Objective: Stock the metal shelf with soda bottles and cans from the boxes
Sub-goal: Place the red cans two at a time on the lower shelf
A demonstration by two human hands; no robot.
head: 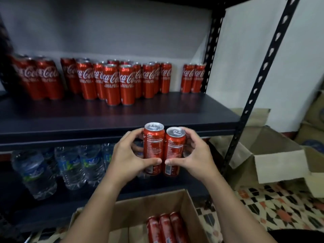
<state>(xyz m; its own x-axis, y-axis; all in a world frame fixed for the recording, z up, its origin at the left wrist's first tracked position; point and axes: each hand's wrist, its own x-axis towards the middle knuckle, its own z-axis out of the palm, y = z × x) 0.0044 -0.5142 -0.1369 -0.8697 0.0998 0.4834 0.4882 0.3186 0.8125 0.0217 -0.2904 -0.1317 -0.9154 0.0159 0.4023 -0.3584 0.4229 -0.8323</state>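
Two red cola cans stand upright side by side in the air just in front of the dark shelf board's front edge (105, 132). My left hand (128, 155) grips the left can (153, 146), thumb across its lower front. My right hand (196, 155) grips the right can (174, 149) the same way. Several red cola cans (112, 81) stand in rows at the back of that shelf, with a pair (192, 78) apart at the right. An open cardboard box (185, 206) below my arms holds three red cans (164, 228) lying down.
Water bottles (70, 165) fill the lower shelf on the left. A black perforated upright (259, 85) rises at the right front corner. Another open cardboard box (280, 162) sits on the patterned floor at the right, beside stacked sacks (313, 120).
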